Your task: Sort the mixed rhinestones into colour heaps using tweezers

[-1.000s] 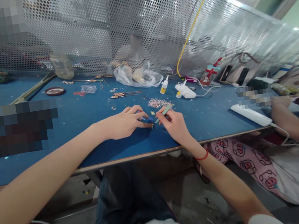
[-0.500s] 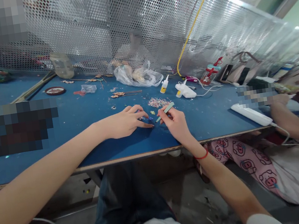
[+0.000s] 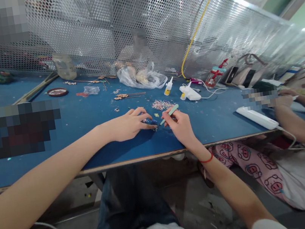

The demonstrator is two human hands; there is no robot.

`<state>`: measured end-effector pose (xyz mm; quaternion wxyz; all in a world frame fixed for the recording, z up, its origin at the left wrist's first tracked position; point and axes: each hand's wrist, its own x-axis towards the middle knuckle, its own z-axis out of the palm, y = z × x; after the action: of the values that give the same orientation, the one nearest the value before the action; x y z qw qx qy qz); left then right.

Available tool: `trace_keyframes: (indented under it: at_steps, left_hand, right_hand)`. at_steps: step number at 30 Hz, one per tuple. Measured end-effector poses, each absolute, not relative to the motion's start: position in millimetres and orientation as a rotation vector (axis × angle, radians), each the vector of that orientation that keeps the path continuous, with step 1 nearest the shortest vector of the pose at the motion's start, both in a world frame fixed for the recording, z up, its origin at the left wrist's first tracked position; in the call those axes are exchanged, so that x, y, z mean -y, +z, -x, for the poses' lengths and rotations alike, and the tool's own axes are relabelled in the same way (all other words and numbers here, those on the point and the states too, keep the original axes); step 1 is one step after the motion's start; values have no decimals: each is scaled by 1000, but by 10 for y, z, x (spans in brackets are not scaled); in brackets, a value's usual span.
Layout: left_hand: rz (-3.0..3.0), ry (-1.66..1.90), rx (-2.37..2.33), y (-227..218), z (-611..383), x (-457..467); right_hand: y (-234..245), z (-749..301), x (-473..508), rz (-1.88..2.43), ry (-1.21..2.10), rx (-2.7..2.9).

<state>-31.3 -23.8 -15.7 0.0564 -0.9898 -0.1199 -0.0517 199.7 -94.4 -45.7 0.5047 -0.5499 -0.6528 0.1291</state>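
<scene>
- Right hand (image 3: 179,122) clamped on pale green tweezers (image 3: 172,110), their tip toward eight o'clock.
- Small blue pieces (image 3: 154,122) just past the tip, toward ten o'clock.
- Left hand (image 3: 128,126) at nine o'clock, fingers apart; contact with pieces unclear.
- Multicoloured pile (image 3: 163,104) at eleven o'clock.

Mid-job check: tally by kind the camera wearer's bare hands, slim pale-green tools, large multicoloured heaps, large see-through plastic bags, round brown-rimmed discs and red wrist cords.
Bare hands (left hand, right hand): 2
Slim pale-green tool: 1
Large multicoloured heap: 1
Large see-through plastic bag: 1
Round brown-rimmed disc: 1
Red wrist cord: 1
Total: 7
</scene>
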Motion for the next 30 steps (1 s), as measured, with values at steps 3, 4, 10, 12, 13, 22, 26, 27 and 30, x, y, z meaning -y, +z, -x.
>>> trace_keyframes:
  at_steps: [3,4,10,12,13,22,26,27,30]
  left_hand:
    - [3007,-166,367,-172,306,223]
    - [3009,-178,370,-174,306,219]
    - [3013,-139,386,-168,325,192]
    - [3015,-156,387,-168,330,186]
    - [3020,-168,383,-169,331,185]
    - [3038,-182,359,-174,318,191]
    - [3045,-161,338,-167,325,194]
    - [3043,-161,336,-164,328,195]
    - [3051,-159,350,-150,333,198]
  right_hand:
    - [-458,-1998,943,1326,313,1574]
    - [-459,-1999,943,1325,312,1574]
    - [-466,-2005,942,1325,319,1581]
    - [-464,-2003,942,1329,325,1585]
    - [-463,-2002,942,1331,329,1587]
    - [-461,-1992,939,1348,346,1589]
    - [-454,-1991,950,1350,350,1588]
    - [-453,-1992,952,1350,351,1588]
    - [-454,-1995,955,1351,350,1589]
